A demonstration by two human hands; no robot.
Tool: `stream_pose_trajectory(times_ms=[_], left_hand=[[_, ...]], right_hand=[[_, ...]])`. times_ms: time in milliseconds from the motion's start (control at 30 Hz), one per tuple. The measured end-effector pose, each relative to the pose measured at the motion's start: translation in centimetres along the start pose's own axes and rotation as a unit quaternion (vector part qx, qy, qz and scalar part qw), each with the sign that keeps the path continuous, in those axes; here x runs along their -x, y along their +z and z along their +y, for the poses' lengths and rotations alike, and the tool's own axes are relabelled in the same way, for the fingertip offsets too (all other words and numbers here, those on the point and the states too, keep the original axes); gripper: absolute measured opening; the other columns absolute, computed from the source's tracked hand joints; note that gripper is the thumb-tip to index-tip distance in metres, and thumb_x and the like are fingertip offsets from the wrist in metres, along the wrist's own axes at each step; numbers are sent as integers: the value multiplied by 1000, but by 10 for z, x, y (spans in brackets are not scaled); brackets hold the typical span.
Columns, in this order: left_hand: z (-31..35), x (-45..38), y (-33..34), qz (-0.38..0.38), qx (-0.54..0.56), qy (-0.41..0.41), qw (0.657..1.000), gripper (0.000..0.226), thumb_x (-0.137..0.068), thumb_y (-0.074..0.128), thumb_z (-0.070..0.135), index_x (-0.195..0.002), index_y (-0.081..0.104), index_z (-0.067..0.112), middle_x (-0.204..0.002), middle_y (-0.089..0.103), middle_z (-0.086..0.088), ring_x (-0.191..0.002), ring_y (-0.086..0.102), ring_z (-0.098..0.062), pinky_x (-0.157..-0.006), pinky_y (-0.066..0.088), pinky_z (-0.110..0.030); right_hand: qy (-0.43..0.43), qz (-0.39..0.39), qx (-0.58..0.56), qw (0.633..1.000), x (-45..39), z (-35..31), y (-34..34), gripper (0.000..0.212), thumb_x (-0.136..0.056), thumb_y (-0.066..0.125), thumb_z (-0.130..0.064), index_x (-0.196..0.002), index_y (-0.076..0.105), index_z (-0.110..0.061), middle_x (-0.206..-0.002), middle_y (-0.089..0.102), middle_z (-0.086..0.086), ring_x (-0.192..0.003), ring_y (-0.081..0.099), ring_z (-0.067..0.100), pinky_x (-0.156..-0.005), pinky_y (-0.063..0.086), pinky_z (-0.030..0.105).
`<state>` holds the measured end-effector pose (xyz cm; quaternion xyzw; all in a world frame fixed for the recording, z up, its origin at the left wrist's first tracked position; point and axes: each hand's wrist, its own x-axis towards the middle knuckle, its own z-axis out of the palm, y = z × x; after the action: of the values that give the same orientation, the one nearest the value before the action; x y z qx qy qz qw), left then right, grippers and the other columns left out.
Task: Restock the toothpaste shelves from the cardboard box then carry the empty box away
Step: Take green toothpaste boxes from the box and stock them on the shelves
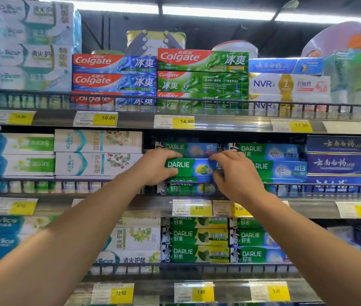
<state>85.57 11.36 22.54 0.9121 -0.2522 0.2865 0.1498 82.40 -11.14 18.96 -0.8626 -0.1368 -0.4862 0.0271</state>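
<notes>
box: Darlie toothpaste carton [193,168], middle shelf [109,203], atop its stack
hands: left hand [156,166] and right hand [233,173] each pinch an end
feel: probably light, stiff cardboard, kinda slick, so grip the ends

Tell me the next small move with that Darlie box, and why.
Probably push the Darlie lemon box straight back: both hands, left hand and right hand, grip its ends, and it seems to stand forward of the Darlie boxes alongside.
</notes>
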Motion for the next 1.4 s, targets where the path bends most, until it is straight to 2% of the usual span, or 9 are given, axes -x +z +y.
stream_pose_trajectory(times_ms=[167,300,400,567,800,933,1067,1167,1400], left_hand=[[-2,1,3,1,13,-4,1000,54,-91,64,31,-141,47,37,-146,48,-3,-123,51,-29,-98,43,-36],[-2,-1,3,26,33,-33,999,64,-87,70,32,-144,44,24,-145,47,-5,-123,52,-23,-91,39,-24],[-7,2,1,21,60,-67,996,69,-85,71,35,-145,41,21,-147,45,-4,-123,52,-22,-87,37,-22],[-7,5,-3,17,32,-72,997,68,-86,70,37,-145,40,20,-149,43,-5,-129,48,-24,-97,40,-29],[-9,8,-4,25,47,-88,995,70,-84,73,37,-144,43,20,-149,44,-4,-129,48,-25,-98,40,-30],[-9,10,-3,45,66,-101,992,57,-84,72,38,-134,52,18,-139,53,-6,-114,57,-24,-86,43,-28],[-10,12,0,63,63,-97,991,51,-89,67,37,-135,54,19,-142,51,-6,-122,53,-25,-94,42,-32],[-5,11,1,60,27,-86,994,52,-93,62,34,-140,50,15,-146,47,-9,-131,46,-26,-103,37,-31],[-3,15,4,79,40,-89,992,50,-93,62,32,-139,51,17,-144,50,-9,-128,49,-27,-101,40,-34]], right_hand=[[4,3,-1,1000,-1,0,-2,39,-87,61,-21,-126,59,-17,-115,61,5,-104,49,31,-89,44,41],[9,-2,-2,1000,0,1,-5,39,-88,58,-21,-127,58,-19,-117,59,4,-106,47,29,-89,40,38],[20,-8,-7,1000,1,3,-7,40,-88,57,-19,-128,57,-20,-118,58,2,-106,46,27,-89,40,38],[36,-28,-21,999,-1,4,-9,42,-88,56,-21,-130,54,-22,-122,55,2,-110,45,27,-92,41,40],[38,-37,-28,998,-2,4,-9,42,-90,56,-22,-131,54,-23,-125,55,2,-114,44,28,-94,40,39],[34,-42,-24,998,-3,5,-10,41,-90,57,-22,-131,55,-23,-123,57,2,-113,47,29,-94,41,39],[33,-10,-38,999,-5,8,-14,34,-87,57,-18,-120,64,-22,-113,63,3,-103,50,29,-89,43,39],[34,-17,-37,999,-6,8,-16,33,-89,56,-19,-120,65,-22,-113,63,3,-103,50,29,-88,43,38],[43,-54,-35,997,-4,5,-17,41,-90,54,-19,-132,56,-20,-122,58,4,-112,45,30,-93,42,39]])
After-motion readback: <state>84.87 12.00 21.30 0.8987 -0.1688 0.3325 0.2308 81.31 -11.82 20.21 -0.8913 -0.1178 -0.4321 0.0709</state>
